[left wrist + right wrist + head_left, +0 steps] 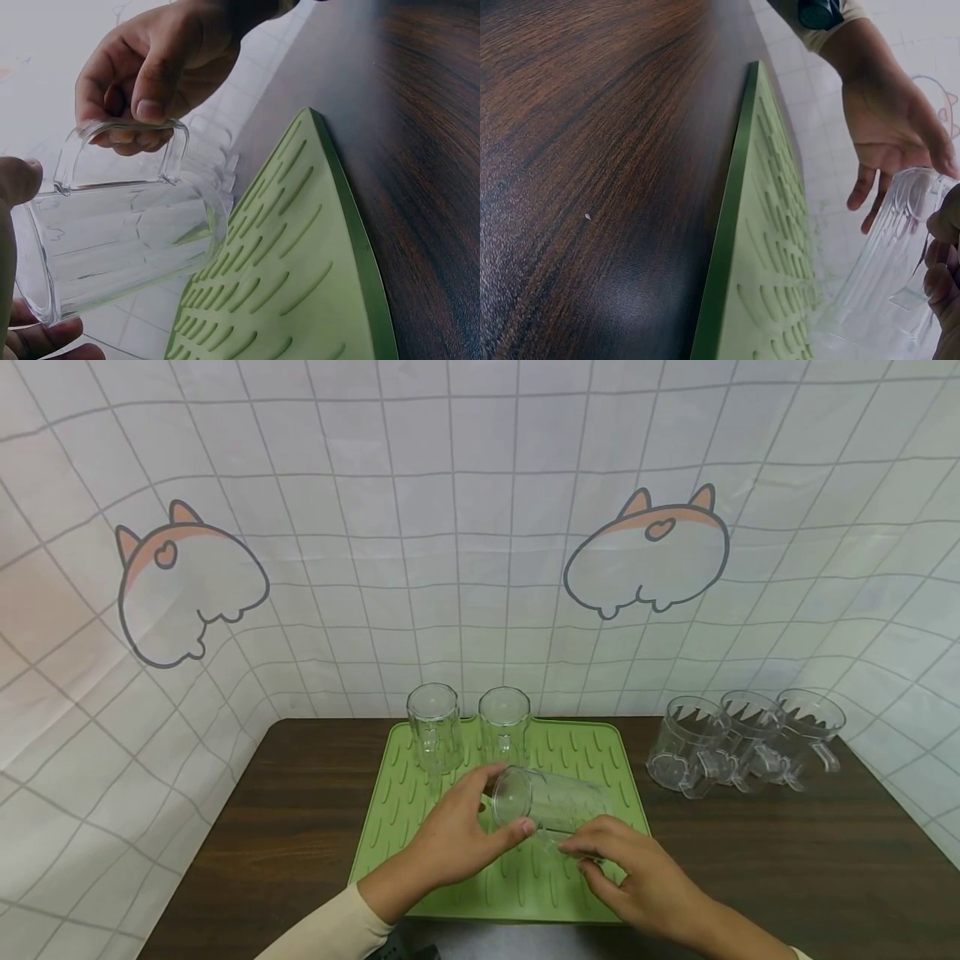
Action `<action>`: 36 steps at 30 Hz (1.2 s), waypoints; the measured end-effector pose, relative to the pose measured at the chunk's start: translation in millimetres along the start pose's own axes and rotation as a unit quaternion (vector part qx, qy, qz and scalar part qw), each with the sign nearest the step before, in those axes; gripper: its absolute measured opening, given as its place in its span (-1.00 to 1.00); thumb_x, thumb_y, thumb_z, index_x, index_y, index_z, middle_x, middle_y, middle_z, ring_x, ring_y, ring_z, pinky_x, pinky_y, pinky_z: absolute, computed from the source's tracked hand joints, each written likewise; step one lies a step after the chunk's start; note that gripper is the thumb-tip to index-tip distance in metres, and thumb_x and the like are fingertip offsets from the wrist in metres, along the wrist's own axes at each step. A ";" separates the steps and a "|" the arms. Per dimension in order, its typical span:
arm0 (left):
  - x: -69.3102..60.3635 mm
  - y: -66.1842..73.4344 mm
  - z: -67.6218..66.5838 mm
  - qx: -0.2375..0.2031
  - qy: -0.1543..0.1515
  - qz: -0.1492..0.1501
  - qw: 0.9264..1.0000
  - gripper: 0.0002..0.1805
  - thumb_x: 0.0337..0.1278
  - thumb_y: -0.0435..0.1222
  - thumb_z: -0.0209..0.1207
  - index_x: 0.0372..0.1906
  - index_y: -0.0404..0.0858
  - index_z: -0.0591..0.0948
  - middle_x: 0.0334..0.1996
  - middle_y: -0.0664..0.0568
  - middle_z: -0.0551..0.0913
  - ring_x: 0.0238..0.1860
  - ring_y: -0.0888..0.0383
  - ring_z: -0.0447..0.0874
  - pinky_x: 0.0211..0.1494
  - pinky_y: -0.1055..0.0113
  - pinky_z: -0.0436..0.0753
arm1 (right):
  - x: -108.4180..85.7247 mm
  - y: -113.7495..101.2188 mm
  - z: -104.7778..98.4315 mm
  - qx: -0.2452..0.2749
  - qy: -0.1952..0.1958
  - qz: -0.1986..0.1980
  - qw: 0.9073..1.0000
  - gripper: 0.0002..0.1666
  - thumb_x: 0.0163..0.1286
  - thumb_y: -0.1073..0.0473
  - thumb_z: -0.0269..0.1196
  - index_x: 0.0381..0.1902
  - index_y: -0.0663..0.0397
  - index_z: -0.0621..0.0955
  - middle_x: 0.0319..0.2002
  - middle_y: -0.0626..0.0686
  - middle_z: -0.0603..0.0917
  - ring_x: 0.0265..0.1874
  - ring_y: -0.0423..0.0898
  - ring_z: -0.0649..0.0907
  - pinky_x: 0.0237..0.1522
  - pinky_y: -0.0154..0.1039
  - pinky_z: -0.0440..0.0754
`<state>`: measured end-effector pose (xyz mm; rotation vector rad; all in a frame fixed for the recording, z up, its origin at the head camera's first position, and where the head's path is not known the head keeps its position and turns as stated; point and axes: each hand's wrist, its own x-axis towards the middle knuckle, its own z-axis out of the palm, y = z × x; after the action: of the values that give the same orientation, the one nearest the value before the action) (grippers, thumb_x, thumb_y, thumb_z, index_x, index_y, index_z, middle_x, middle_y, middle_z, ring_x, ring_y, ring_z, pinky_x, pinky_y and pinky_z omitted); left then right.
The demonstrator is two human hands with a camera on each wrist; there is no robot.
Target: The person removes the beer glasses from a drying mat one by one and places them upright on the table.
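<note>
A clear glass mug (570, 802) lies tilted on its side in the air above a green ridged mat (517, 893). My right hand (637, 877) pinches its handle (71, 154) between thumb and fingers, seen plainly in the left wrist view. Around the mug's left end my left hand (457, 835) spreads thumb and fingers, holding it from opposite sides. In the right wrist view the left palm (885, 127) faces the mug, and some of its fingers reach past the glass. Two more glass mugs, one (433, 714) beside the other (505, 714), stand upright on the mat's back edge.
Three clear mugs stand close together at the back right of the dark wooden table (750, 860), the nearest one (693, 739) with its handle toward me. A white grid-patterned cloth (420, 543) rises behind the table and along both sides.
</note>
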<state>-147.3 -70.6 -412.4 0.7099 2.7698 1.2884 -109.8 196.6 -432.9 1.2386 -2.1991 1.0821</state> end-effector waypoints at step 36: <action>-10.7 -8.1 -1.8 -0.092 0.045 0.011 0.995 -0.25 0.07 -0.09 0.43 0.35 -0.12 0.39 0.07 0.06 0.57 -0.04 -0.11 0.58 -0.03 -0.08 0.61 | 0.5 -4.2 -3.9 -0.095 0.160 0.191 0.964 -0.20 -0.06 0.26 0.66 0.16 0.21 0.57 -0.21 -0.05 0.66 -0.26 -0.23 0.57 -0.37 -0.39 0.55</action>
<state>-141.3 -80.8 -419.0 0.6873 2.6701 1.5922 -106.6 198.1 -428.3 0.5244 -2.2653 1.0874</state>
